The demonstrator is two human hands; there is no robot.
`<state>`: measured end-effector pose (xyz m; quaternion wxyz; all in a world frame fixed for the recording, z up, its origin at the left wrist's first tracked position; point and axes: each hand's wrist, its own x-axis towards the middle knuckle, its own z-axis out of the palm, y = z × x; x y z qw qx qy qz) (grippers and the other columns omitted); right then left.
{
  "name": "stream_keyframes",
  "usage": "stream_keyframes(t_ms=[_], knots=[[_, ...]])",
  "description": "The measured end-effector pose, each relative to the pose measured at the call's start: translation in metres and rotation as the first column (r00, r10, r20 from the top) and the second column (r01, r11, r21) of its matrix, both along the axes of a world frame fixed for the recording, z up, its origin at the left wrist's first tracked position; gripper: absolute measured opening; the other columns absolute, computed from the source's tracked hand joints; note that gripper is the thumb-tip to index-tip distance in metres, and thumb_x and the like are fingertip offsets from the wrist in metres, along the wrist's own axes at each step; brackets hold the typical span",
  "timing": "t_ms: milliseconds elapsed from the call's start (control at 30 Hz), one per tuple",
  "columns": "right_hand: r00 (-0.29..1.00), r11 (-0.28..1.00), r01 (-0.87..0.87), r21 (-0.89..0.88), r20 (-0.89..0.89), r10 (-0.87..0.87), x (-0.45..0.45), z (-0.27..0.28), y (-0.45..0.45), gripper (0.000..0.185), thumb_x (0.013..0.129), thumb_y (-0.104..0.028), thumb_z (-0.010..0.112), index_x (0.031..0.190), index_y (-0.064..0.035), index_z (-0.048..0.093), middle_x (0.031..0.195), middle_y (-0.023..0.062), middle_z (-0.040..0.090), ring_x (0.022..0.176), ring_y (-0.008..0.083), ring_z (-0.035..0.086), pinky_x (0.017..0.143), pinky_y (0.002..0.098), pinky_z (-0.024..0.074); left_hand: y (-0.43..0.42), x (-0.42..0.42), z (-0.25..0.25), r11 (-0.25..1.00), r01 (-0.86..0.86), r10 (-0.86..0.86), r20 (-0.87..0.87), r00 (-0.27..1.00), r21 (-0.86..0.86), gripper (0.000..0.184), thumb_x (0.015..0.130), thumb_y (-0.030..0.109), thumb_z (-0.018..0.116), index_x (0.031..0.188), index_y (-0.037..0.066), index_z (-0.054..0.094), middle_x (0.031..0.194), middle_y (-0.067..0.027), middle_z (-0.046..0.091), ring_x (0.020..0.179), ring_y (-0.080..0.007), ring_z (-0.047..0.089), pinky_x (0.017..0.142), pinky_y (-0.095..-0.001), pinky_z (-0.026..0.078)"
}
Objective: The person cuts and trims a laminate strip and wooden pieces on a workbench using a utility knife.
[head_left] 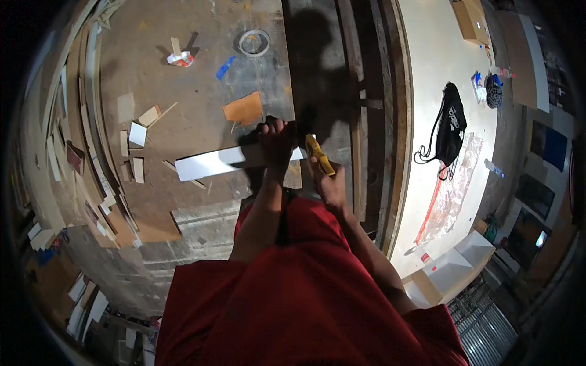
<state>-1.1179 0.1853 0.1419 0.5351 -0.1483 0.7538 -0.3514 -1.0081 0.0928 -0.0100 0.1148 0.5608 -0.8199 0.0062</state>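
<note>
Red clothing [299, 287] sits nearest; beyond, a white strip [207, 164] lies across the brown desk [201, 113], passing beneath the left hand [274, 143], whose grip I cannot tell. The right hand [330, 184] holds a yellow tool [317, 156] near the strip's end. Work seems under way; how much remains is unclear.

A white board [204, 164] lies aslant, a yellow tool [317, 154] near one end.
</note>
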Motion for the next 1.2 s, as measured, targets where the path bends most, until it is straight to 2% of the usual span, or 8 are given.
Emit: stream_keyframes(t_ms=[100, 433, 900, 967, 1033, 1100, 1167, 1200], knots=[[0.991, 0.999, -0.032, -0.038, -0.131, 0.027, 0.007, -0.016, 0.022, 0.035, 0.1, -0.038, 0.07, 0.088, -0.0063, 0.066, 0.065, -0.0067, 0.052, 0.053, 0.0045, 0.044, 0.047, 0.025, 0.0324, -0.001, -0.004, -0.006, 0.999, -0.021, 0.02, -0.013, 1.0, -0.03, 0.012, 0.098, 0.027, 0.062, 0.091, 0.017, 0.058, 0.087, -0.0034, 0.058, 0.082, -0.0249, 0.059, 0.069, -0.043, 0.046], [0.996, 0.999, -0.035, 0.0, -0.087, 0.034, 0.011, 0.014, 0.03, 0.039, 0.102, -0.037, 0.069, 0.081, -0.0047, 0.063, 0.064, -0.0069, 0.05, 0.055, 0.0033, 0.042, 0.049, 0.0257, 0.0315, 0.005, -0.007, -0.013, 0.99, -0.138, 0.137, -0.066, 0.988, -0.005, 0.018, 0.099, 0.03, 0.062, 0.089, 0.015, 0.057, 0.085, -0.0037, 0.056, 0.084, -0.0236, 0.056, 0.075, -0.0399, 0.043], [0.993, 0.991, -0.001, -0.13, -0.118, -0.014, 0.012, -0.037, 0.028, 0.031, 0.102, -0.032, 0.069, 0.089, -0.0037, 0.068, 0.064, -0.0075, 0.051, 0.054, 0.0026, 0.043, 0.047, 0.0257, 0.03, 0.01, -0.007, -0.022, 0.981, -0.193, 0.193, -0.14, 0.971, 0.01, 0.017, 0.099, 0.031, 0.058, 0.093, 0.015, 0.058, 0.094, -0.0068, 0.059, 0.091, -0.0256, 0.057, 0.079, -0.0422, 0.043], [0.993, 0.993, 0.0, -0.12, -0.116, -0.014, 0.01, -0.031, 0.025, 0.032, 0.102, -0.033, 0.069, 0.088, -0.0037, 0.068, 0.064, -0.0076, 0.05, 0.055, 0.0029, 0.043, 0.047, 0.0257, 0.0306, 0.011, 0.003, -0.024, 0.977, -0.038, 0.095, -0.266, 0.959, 0.212, 0.024, 0.095, 0.037, 0.062, 0.1, 0.014, 0.06, 0.103, -0.008, 0.06, 0.098, -0.0277, 0.056, 0.083, -0.0448, 0.042], [0.972, 0.986, -0.085, -0.144, -0.23, 0.051, 0.006, -0.02, 0.022, 0.036, 0.101, -0.036, 0.069, 0.085, -0.0039, 0.068, 0.065, -0.007, 0.051, 0.057, 0.0034, 0.043, 0.049, 0.0258, 0.0311, 0.021, 0.02, -0.016, 0.977, 0.098, -0.027, -0.345, 0.938, 0.191, 0.035, 0.092, 0.043, 0.066, 0.108, 0.013, 0.062, 0.11, -0.0094, 0.06, 0.103, -0.0301, 0.055, 0.088, -0.0471, 0.042], [0.986, 0.987, -0.051, -0.149, -0.164, 0.026, 0.001, -0.02, 0.018, 0.039, 0.101, -0.038, 0.069, 0.084, -0.0033, 0.067, 0.065, -0.0064, 0.051, 0.058, 0.0039, 0.043, 0.05, 0.0264, 0.0315, 0.031, 0.042, -0.013, 0.96, 0.226, -0.142, -0.406, 0.903, 0.167, 0.047, 0.088, 0.049, 0.07, 0.116, 0.012, 0.063, 0.117, -0.0107, 0.059, 0.108, -0.0324, 0.054, 0.093, -0.0495, 0.042], [0.994, 0.988, -0.016, -0.157, -0.109, -0.002, -0.001, -0.019, 0.013, 0.042, 0.101, -0.04, 0.069, 0.083, -0.0027, 0.067, 0.066, -0.0058, 0.051, 0.059, 0.0045, 0.043, 0.051, 0.0269, 0.032, 0.034, 0.051, -0.019, 0.929, 0.36, -0.289, -0.438, 0.851, 0.087, 0.082, 0.072, 0.057, 0.083, 0.136, 0.011, 0.059, 0.134, -0.0161, 0.053, 0.117, -0.0404, 0.049, 0.1, -0.0547, 0.04], [0.995, 0.987, -0.015, -0.159, -0.1, -0.001, -0.003, -0.018, 0.012, 0.043, 0.101, -0.041, 0.069, 0.083, -0.0015, 0.067, 0.067, -0.0056, 0.051, 0.06, 0.0048, 0.042, 0.052, 0.0275, 0.0321, 0.034, 0.05, -0.022, 0.929, 0.36, -0.29, -0.441, 0.849, 0.083, 0.082, 0.072, 0.057, 0.083, 0.136, 0.011, 0.059, 0.134, -0.0161, 0.053, 0.117, -0.0404, 0.049, 0.1, -0.0547, 0.04]])
